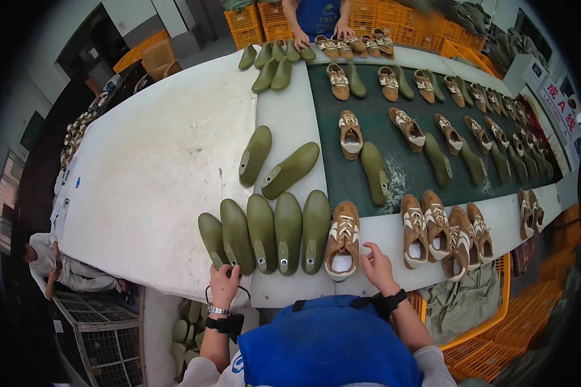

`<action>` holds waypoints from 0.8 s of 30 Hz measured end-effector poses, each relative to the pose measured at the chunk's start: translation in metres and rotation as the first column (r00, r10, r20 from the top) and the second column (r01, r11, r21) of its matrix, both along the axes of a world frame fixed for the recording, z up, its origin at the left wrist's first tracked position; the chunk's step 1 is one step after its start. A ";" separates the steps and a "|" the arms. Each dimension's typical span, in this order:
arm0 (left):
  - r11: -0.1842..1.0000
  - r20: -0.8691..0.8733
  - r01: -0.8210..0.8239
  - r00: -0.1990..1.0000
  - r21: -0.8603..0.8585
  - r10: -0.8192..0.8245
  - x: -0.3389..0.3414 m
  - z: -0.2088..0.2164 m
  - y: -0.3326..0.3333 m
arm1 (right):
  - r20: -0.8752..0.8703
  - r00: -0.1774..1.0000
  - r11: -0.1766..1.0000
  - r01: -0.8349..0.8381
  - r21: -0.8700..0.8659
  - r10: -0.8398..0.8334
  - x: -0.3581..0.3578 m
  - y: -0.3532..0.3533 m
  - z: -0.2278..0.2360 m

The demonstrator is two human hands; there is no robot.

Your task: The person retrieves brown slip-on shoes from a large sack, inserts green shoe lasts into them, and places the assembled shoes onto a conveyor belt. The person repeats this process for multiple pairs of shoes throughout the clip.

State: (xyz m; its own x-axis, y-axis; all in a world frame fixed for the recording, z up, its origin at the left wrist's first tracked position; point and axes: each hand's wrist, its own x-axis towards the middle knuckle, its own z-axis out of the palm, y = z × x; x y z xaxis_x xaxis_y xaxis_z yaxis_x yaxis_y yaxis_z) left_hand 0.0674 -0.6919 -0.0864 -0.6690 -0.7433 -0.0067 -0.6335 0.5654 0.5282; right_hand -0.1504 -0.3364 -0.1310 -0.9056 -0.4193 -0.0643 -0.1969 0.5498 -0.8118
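Observation:
My left hand (pixel 224 287) is at the near end of a row of olive-green shoe lasts, its fingers closed on the heel end of the leftmost shoe last (pixel 212 233) and touching the one beside it (pixel 236 232). My right hand (pixel 379 271) is open, fingers apart, just right of a brown and cream sneaker (pixel 343 238) and holding nothing. That sneaker stands toe away from me, at the right end of the row of lasts. Two more lasts (pixel 292 169) lie beyond the row.
A green conveyor belt (pixel 368 177) carries pairs of sneakers and lasts on the right. Several sneakers (pixel 436 222) stand on its near white ledge. Across the table (pixel 168 148), another person's hands (pixel 301 40) touch lasts and sneakers. An orange crate (pixel 505 284) with grey-green cloth sits at right.

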 end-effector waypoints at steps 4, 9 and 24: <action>0.907 -0.067 0.135 0.982 -0.400 -0.176 -0.009 0.023 0.022 | 0.018 1.000 0.995 0.001 -0.100 0.001 -0.012 0.003 0.055; 0.789 -0.087 0.573 0.794 -0.222 -0.602 -0.050 0.055 0.076 | 0.105 0.944 0.756 -0.181 -0.629 0.314 -0.015 0.029 0.231; 0.343 0.202 0.936 0.351 -0.077 -0.914 -0.120 0.024 0.157 | -0.646 0.432 -0.144 -0.753 -0.643 0.629 0.067 0.118 0.378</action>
State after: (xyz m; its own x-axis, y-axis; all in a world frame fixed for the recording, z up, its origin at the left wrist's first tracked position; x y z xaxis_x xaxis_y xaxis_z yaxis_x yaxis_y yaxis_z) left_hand -0.0525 -0.5349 -0.0621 -0.9308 0.3556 -0.0845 0.3076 0.8871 0.3442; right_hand -0.0834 -0.2188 0.2469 -0.0435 -0.5585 0.8284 -0.0953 -0.8231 -0.5599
